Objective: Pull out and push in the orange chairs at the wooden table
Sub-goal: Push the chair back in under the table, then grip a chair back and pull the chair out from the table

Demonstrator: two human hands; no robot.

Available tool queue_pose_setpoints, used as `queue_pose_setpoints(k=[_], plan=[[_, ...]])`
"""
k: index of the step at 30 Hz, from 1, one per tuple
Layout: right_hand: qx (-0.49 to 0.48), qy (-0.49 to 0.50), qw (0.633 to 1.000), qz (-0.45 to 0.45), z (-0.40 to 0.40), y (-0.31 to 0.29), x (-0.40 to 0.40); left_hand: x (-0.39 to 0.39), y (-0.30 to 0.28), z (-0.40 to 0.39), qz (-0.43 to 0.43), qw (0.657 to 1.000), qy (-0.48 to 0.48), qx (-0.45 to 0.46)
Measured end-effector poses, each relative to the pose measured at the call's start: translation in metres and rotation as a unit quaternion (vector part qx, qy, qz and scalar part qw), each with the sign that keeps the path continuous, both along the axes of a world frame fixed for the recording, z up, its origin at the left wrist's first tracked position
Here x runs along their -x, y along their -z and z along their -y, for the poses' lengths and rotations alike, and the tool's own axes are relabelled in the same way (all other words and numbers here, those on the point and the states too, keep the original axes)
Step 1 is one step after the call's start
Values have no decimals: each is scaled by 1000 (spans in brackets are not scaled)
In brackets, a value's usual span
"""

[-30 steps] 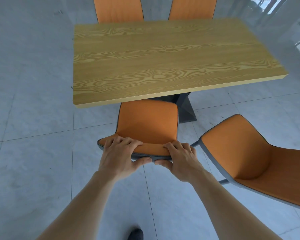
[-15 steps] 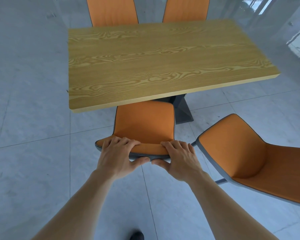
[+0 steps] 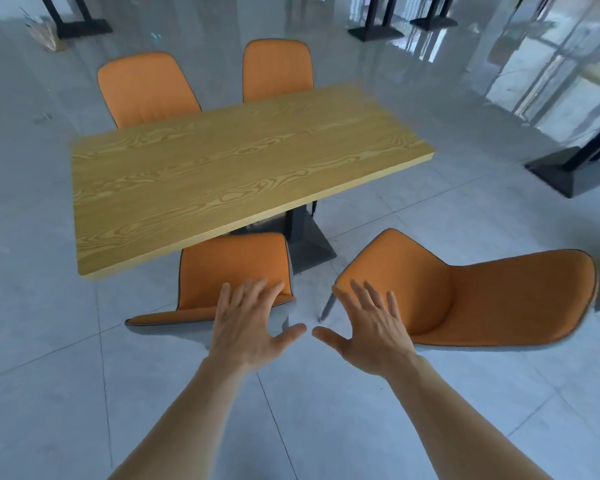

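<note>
Around one wooden table (image 3: 222, 168) stand four orange chairs (image 3: 234, 271); both hands (image 3: 253, 327) spread open, holding nothing.

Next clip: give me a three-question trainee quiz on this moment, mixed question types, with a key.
1. True or false: both hands are gripping a chair back.
2. How many orange chairs are in view? A) two B) three C) four
3. Fill in: the near chair on the left has its seat tucked under the ____.

Key
1. False. The left hand and the right hand are open with fingers spread, holding nothing.
2. C. Two far chairs behind the table, the tucked one, and the turned chair standing clear on the right.
3. table.
</note>
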State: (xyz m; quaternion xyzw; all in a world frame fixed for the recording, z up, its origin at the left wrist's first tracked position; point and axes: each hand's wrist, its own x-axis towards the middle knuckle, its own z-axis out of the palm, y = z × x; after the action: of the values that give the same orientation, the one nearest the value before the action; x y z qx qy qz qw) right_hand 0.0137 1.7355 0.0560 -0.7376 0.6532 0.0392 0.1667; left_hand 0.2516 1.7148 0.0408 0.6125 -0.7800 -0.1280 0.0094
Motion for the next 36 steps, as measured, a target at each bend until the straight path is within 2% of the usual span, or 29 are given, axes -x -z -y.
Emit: queue_pose_setpoints(k=[11,18,28,36], plan=[[45,125,991,18,-105,-66,307,299,-50,-55,-33,995,76,61],[39,159,987,1,-137,-79,461,458,-56,-73,-45,992,114,43],[4,145,989,-12,-62,-40,610,610,-6,-11,-73,994,78,16],[-58,21,998,-23,17,-11,662,652,25,0,-72,996,-37,-24]])
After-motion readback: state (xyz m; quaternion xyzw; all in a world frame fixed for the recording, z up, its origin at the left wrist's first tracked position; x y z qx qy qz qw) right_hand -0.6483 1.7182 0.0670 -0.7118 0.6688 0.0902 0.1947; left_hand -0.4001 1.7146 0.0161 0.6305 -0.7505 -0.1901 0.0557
